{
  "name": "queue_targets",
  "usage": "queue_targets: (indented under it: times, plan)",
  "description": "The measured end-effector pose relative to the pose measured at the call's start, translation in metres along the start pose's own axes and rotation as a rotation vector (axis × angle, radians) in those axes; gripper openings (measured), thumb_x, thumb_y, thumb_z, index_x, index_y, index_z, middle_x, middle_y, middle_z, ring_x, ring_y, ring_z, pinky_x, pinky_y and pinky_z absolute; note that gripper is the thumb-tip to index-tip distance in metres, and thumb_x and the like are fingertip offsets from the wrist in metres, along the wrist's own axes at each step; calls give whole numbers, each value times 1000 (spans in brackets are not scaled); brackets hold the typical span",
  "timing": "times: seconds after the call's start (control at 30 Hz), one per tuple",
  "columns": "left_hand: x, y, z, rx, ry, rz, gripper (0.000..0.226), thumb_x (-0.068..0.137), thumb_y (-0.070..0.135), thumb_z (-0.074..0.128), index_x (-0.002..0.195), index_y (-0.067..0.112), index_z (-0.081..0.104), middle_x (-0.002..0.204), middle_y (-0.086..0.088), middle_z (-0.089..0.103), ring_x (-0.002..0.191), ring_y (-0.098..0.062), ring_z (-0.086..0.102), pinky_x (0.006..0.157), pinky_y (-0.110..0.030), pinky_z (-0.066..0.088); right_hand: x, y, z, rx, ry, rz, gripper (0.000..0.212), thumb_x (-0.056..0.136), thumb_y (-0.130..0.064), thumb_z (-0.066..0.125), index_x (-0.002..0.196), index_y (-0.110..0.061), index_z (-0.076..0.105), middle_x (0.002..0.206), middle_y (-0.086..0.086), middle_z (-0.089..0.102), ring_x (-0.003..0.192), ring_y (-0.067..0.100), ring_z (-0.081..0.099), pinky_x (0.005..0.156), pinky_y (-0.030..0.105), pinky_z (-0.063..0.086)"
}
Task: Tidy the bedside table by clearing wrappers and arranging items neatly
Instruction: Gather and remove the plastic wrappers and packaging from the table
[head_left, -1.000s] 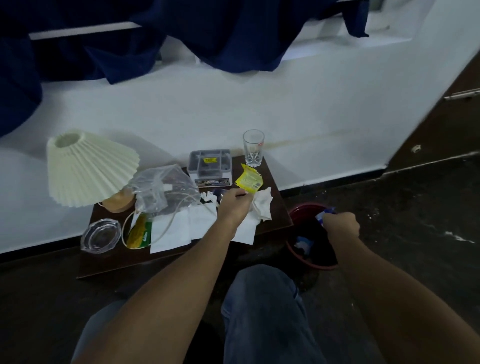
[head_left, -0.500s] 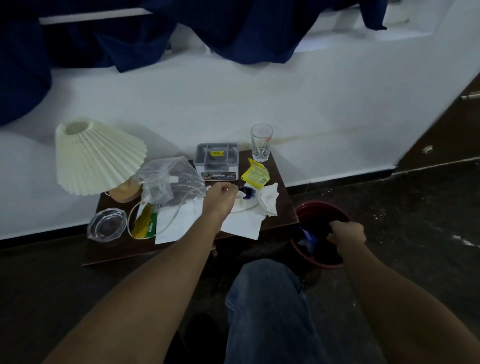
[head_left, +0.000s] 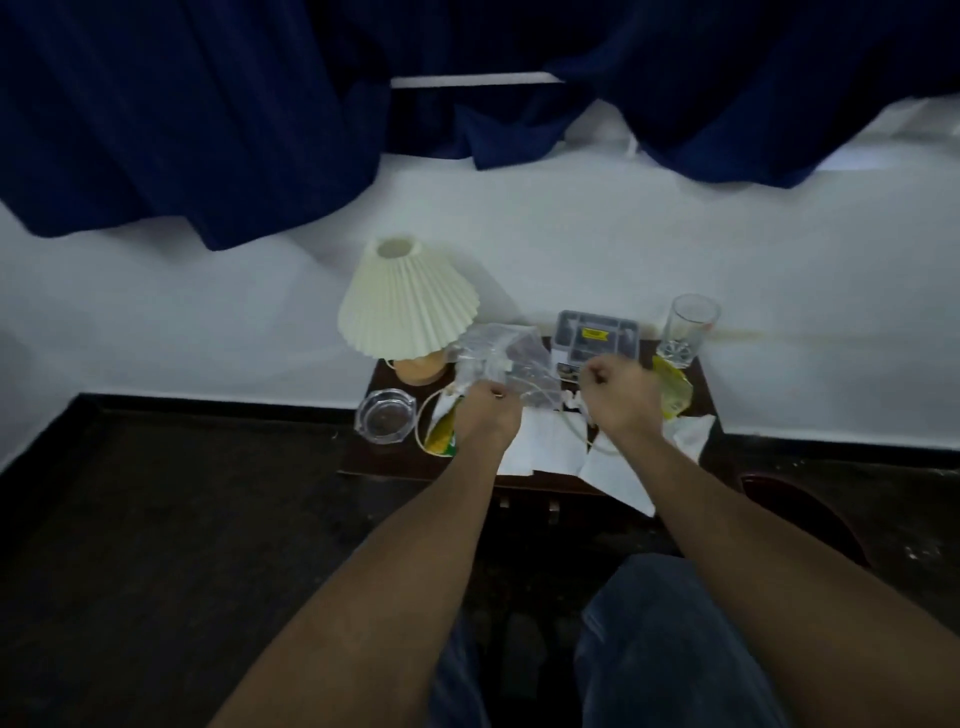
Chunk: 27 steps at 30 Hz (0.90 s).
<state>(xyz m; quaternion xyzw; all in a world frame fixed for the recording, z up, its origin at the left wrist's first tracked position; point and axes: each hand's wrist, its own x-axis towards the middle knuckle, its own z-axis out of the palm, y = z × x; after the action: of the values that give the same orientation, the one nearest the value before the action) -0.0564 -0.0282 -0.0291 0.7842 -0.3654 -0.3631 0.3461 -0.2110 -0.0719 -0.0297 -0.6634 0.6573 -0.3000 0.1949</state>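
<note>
Head view: looking down at a dark bedside table (head_left: 363, 465) standing against a white wall, both bare forearms reaching over it.
Left hand (head_left: 485, 415): curling its fingers at the lower edge of the clear plastic bag (head_left: 498, 358), pinching it or the cord (head_left: 423, 421) beside it; which one, I cannot tell.
Right hand (head_left: 621, 397): clenching into a fist over the white tissues (head_left: 550, 447); whether it is gripping anything is hidden.
Wrappers: a yellow-green one (head_left: 441, 439) is lying just left of the left wrist; a yellow one (head_left: 672, 397) is lying just right of the right hand, in front of the glass (head_left: 688, 330).
More tissue (head_left: 688, 434): sitting crumpled at the table's right edge.
Lamp (head_left: 408, 306): standing at the back left, its pleated shade tilting.
Ashtray (head_left: 385, 415): sitting at the front left, near the cord.
Grey box (head_left: 595, 335): sitting at the back, between bag and glass.
Red bin (head_left: 810, 514): standing on the floor, right of the table.
</note>
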Motion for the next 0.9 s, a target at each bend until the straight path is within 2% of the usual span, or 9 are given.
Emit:
queue_targets:
  times: [0.1, 0.17, 0.23, 0.33, 0.47, 0.57, 0.73, 0.8, 0.9]
  plan:
    - [16, -18, -33, 37, 88, -58, 36, 92, 26, 57, 127, 17, 66, 127, -6, 68, 119, -32, 62, 93, -33, 47, -6, -42, 41, 0, -181, -5, 19, 92, -28, 60, 82, -22, 74, 82, 4, 74, 80, 28, 69, 64, 30, 52]
    - [25, -31, -49, 62, 109, -97, 37, 90, 29, 58, 125, 19, 66, 126, -6, 69, 117, -31, 62, 90, -33, 47, -11, -59, 65, -12, -272, 14, 31, 90, -26, 58, 60, -20, 60, 67, 3, 62, 70, 27, 61, 51, 26, 38]
    - [33, -45, -61, 87, 121, -150, 38, 91, 28, 60, 127, 17, 66, 126, -8, 68, 117, -31, 63, 89, -33, 47, -17, -68, 86, -55, -356, 39, 34, 88, -24, 59, 54, -17, 53, 62, 2, 57, 68, 26, 59, 49, 25, 33]
    - [41, -63, -71, 142, 132, -203, 37, 90, 24, 63, 124, 10, 65, 122, -12, 69, 115, -32, 64, 89, -36, 50, -26, -71, 111, -77, -474, 46, 25, 86, -34, 62, 71, -17, 71, 78, 3, 70, 79, 26, 67, 60, 27, 45]
    - [51, -78, -64, 210, 32, -169, 40, 91, 35, 59, 124, 14, 64, 122, -13, 66, 112, -34, 64, 89, -37, 50, -31, -74, 133, 41, -471, 155, 43, 88, -45, 62, 54, -19, 55, 61, 1, 61, 65, 25, 65, 55, 28, 45]
    - [57, -86, -55, 237, -63, -155, 41, 93, 39, 51, 117, 10, 68, 117, -15, 69, 107, -34, 66, 84, -38, 51, -28, -79, 144, 109, -471, 261, 42, 83, -55, 68, 61, -19, 64, 64, 3, 66, 65, 24, 69, 65, 31, 55]
    - [63, -98, -53, 248, -147, -148, 39, 94, 29, 49, 119, 8, 69, 123, -16, 68, 112, -35, 64, 84, -36, 47, -20, -79, 164, 141, -476, 375, 27, 82, -38, 69, 93, -14, 74, 88, 8, 75, 78, 27, 72, 65, 31, 57]
    - [63, -97, -56, 228, -108, -148, 37, 94, 26, 50, 121, 11, 70, 125, -14, 67, 114, -34, 62, 91, -38, 48, -20, -81, 167, 121, -509, 404, 20, 81, -26, 63, 94, -13, 72, 90, 9, 75, 79, 27, 72, 66, 31, 56]
    - [65, -95, -62, 178, -5, -148, 39, 93, 25, 52, 127, 16, 67, 133, -15, 58, 117, -34, 59, 95, -39, 46, -24, -83, 165, 138, -500, 420, 31, 69, -29, 55, 93, -15, 70, 87, 9, 73, 82, 29, 71, 74, 37, 59]
